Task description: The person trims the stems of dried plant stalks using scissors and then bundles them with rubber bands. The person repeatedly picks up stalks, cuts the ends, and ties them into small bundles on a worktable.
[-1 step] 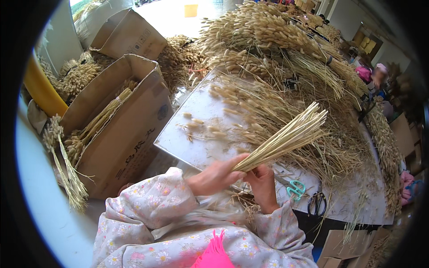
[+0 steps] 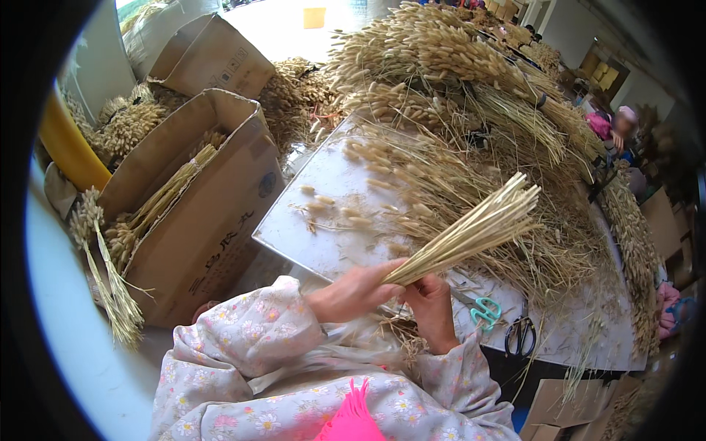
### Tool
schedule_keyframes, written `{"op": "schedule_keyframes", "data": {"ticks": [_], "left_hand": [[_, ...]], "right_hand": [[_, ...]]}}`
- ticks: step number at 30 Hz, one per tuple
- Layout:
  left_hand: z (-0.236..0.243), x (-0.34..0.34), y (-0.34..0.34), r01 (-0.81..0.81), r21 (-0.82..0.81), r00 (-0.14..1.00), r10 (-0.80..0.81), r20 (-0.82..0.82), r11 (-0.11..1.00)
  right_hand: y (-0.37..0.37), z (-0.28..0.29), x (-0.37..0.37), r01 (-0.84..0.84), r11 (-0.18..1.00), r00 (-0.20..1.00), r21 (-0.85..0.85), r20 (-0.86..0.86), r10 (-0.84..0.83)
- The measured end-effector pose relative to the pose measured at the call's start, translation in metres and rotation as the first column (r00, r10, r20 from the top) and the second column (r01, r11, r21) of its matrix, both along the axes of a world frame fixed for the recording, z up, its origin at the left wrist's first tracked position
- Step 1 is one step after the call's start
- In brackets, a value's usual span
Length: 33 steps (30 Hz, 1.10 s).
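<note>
A bundle of dried grass stems (image 2: pixel 471 231) slants up to the right over the table's near edge, its cut ends fanned out at the top. My left hand (image 2: pixel 359 292) is closed round the bundle's lower part from the left. From the right, my right hand (image 2: pixel 432 309) presses its bent fingers against the bundle just below. What lies between those fingertips is hidden. The part of the bundle under my hands cannot be made out. Beside my right hand lie turquoise-handled scissors (image 2: pixel 485 312), with black-handled scissors (image 2: pixel 521 336) farther right at the table edge.
The white table (image 2: pixel 294 228) bears a large heap of dried bunny-tail grass (image 2: pixel 426 51) and loose stems. At left stands a tall cardboard box (image 2: pixel 213 220) with grass bundles inside. Another bundle (image 2: pixel 110 272) leans outside it. A person in pink (image 2: pixel 601 123) is at far right.
</note>
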<state>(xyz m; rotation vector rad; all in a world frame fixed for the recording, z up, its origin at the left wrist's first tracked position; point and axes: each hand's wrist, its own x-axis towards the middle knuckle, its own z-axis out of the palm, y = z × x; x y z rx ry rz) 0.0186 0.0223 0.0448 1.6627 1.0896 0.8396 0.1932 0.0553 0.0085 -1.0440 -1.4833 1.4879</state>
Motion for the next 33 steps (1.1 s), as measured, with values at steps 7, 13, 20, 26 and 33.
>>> {"op": "schedule_keyframes", "data": {"ticks": [7, 13, 20, 26, 33], "left_hand": [[-0.001, 0.003, -0.004, 0.070, -0.038, 0.992, -0.066, 0.105, 0.997], [-0.006, 0.012, -0.007, 0.166, -0.200, 0.940, -0.093, 0.328, 0.966], [-0.015, 0.013, -0.005, 0.026, -0.228, 0.957, 0.042, 0.289, 0.973], [-0.020, 0.017, 0.000, -0.030, -0.201, 0.985, 0.063, 0.161, 0.979], [-0.016, 0.024, -0.002, -0.003, -0.111, 0.986, 0.021, 0.168, 0.994]], "right_hand": [[-0.014, -0.003, 0.022, 0.015, 0.990, 0.998, -0.144, -0.057, -0.023], [-0.019, 0.002, 0.024, 0.061, 0.993, 0.996, -0.102, 0.069, -0.054], [-0.024, 0.002, 0.028, 0.028, 0.997, 0.999, -0.067, 0.029, -0.026], [-0.025, -0.009, 0.038, 0.037, 0.999, 0.974, 0.030, 0.222, -0.043], [-0.022, -0.008, 0.036, 0.055, 0.997, 0.982, 0.052, 0.176, -0.063]]}}
